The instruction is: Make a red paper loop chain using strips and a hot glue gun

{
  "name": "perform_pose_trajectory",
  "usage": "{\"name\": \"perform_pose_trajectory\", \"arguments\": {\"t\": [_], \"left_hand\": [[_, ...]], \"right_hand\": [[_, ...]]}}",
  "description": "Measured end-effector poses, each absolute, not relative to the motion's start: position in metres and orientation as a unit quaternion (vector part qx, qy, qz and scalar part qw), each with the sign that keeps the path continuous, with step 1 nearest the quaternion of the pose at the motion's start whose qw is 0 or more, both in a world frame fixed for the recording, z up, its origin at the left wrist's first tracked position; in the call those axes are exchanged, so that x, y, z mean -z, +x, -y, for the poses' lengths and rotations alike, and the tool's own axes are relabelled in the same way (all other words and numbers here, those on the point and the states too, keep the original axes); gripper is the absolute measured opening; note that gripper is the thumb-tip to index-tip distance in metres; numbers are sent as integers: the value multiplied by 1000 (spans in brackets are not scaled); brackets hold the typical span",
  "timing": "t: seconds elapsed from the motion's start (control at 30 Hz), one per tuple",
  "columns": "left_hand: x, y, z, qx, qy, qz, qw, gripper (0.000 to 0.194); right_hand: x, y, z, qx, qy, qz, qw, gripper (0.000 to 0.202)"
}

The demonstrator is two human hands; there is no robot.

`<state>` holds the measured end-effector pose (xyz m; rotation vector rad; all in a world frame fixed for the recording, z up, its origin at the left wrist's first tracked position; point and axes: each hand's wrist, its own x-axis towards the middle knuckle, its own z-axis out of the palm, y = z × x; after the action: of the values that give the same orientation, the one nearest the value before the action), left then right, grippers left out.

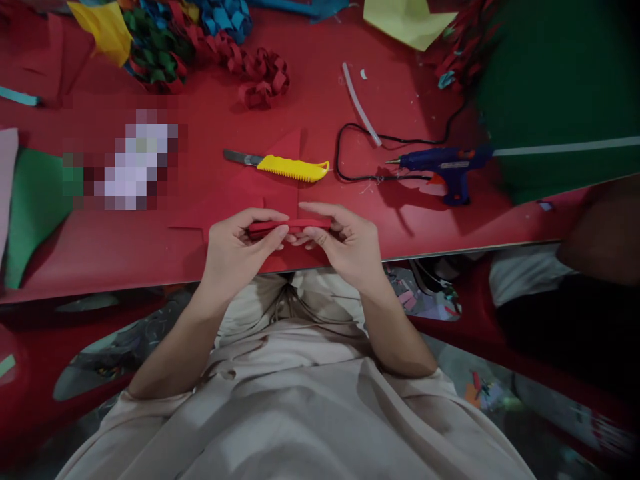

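Observation:
Between my two hands, just above the table's near edge, is a narrow folded strip of red paper [300, 225]. My left hand [243, 247] pinches its left end between thumb and fingers. The other end is pinched the same way by my right hand [347, 243]. Beyond the hands lies a yellow utility knife [295, 168] with its blade out, pointing left. Red paper pieces [225, 203] lie flat under and behind the strip. To the right rests a blue hot glue gun [445, 160] with its nozzle toward the left.
A clear glue stick [361, 103] and a black cord [339, 150] lie near the glue gun. Folded paper chains [263, 77] and coloured sheets fill the far side. Green paper [37, 200] is at left, a large green sheet [560, 87] at right. A person sits at right.

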<state>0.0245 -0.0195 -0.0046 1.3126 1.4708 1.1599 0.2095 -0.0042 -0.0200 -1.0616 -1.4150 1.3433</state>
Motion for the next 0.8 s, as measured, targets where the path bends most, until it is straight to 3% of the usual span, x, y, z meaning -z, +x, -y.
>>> {"name": "perform_pose_trajectory", "arguments": {"t": [0.27,0.47,0.67,0.8], "left_hand": [[3,23,20,-454,540,-579,409,24],[1,19,18,-441,537,-570,438,38],[5,13,17,-427,560,-564,431,35],[6,15,19,-424,550,-581,424,28]], "right_hand": [[19,203,2,-558,-459,519,457,24],[17,210,-1,-624,-420,510,418,34],[17,212,-2,-634,-425,506,401,38],[15,208,-1,-629,-423,512,404,30]]}}
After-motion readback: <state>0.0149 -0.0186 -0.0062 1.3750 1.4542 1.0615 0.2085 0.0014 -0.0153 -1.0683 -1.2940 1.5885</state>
